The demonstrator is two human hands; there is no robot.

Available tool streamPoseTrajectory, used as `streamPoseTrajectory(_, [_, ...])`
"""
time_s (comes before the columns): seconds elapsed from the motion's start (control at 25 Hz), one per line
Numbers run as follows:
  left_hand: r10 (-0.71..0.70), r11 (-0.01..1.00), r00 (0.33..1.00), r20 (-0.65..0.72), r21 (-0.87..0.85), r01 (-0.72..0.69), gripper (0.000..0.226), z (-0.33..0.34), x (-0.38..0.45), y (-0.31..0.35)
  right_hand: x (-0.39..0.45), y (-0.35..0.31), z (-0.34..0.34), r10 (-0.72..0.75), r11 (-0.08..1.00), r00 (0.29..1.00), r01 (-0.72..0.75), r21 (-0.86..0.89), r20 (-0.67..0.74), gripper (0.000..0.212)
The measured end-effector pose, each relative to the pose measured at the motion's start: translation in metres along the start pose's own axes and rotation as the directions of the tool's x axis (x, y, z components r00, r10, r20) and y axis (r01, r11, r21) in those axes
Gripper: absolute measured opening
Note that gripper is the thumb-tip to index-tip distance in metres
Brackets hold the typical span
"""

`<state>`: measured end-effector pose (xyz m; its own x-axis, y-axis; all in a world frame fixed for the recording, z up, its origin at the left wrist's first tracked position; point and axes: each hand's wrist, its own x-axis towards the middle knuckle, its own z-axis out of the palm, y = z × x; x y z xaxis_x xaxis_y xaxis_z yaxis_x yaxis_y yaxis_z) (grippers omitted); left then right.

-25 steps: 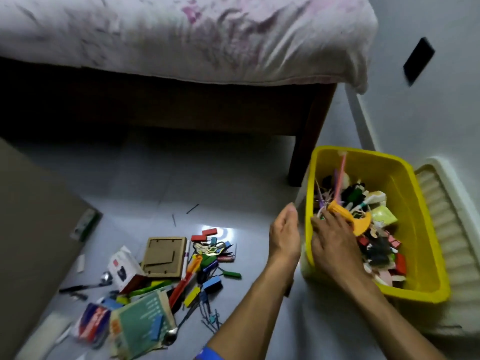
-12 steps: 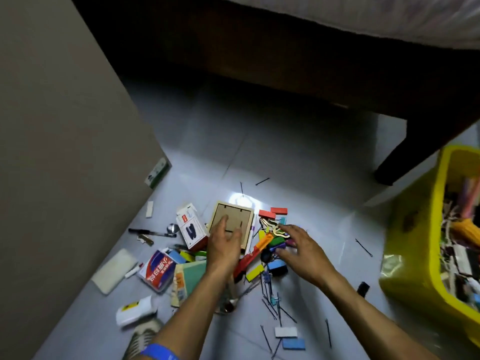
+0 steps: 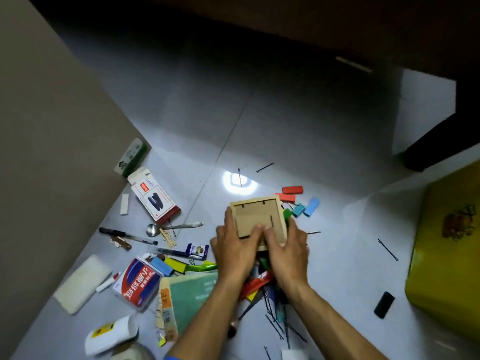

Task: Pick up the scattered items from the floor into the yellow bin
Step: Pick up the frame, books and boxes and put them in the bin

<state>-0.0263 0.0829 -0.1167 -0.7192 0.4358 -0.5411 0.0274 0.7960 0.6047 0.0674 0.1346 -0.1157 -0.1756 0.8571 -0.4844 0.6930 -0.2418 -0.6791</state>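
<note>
Both hands hold a small wooden picture frame [image 3: 257, 219] just above the pile of things on the floor [image 3: 298, 126]. The left hand [image 3: 235, 252] grips its left edge, and the right hand [image 3: 287, 249] grips its right edge and lower corner, with both thumbs pressed on the back. The frame is nearly square, its back faces up, and it is tipped a little so its top edge points away from the person. The yellow bin [image 3: 446, 255] stands well apart at the right, and only its side shows, with a blurry sticker on it. A white and red box [image 3: 155, 197] with a dark stapler picture lies to the left; its small red label is too tiny to read. A clear tub [image 3: 137, 283] has a red and blue label with big white Chinese letters. A green notebook [image 3: 189, 297] lies under the left arm. Red blocks [image 3: 292, 190] and blue blocks [image 3: 311, 207] sit just past the frame.
</note>
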Motion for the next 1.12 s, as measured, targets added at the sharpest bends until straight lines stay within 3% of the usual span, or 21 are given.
streamPoseTrajectory(0.12, [0.003, 0.977, 1.0, -0.003, -0.213, -0.004, 0.072, 0.009, -0.009, 0.003, -0.008, -0.003, 0.017, 0.109, 0.859, 0.989, -0.143, 0.491, 0.097, 0.047])
streamPoseTrajectory(0.28, [-0.041, 0.856, 0.998, 0.05, -0.513, 0.061, 0.067, -0.003, -0.007, -0.011, -0.006, 0.005, 0.017, 0.089, 0.644, 0.969, -0.232, 0.729, 0.23, 0.041])
streamPoseTrajectory(0.52, [0.02, 0.758, 0.999, 0.046, -0.652, 0.015, 0.063, -0.016, -0.041, 0.015, -0.015, -0.006, -0.02, -0.032, 0.558, 0.965, -0.197, 0.806, 0.259, 0.04])
streamPoseTrajectory(0.76, [0.224, 0.768, 0.974, 0.021, -0.62, -0.163, 0.05, -0.033, -0.105, 0.064, -0.059, -0.027, -0.096, -0.071, 0.537, 0.98, -0.119, 0.835, 0.185, 0.045])
streamPoseTrajectory(0.88, [0.319, 0.774, 0.944, 0.086, -0.598, -0.207, 0.033, -0.022, -0.144, 0.102, -0.078, -0.027, -0.165, -0.031, 0.508, 0.998, -0.038, 0.86, 0.062, 0.034])
streamPoseTrajectory(1.12, [0.452, 0.753, 0.859, 0.24, -0.619, -0.223, 0.027, 0.027, -0.221, 0.172, -0.102, -0.005, -0.323, 0.107, 0.342, 0.954, 0.228, 0.912, -0.279, 0.044])
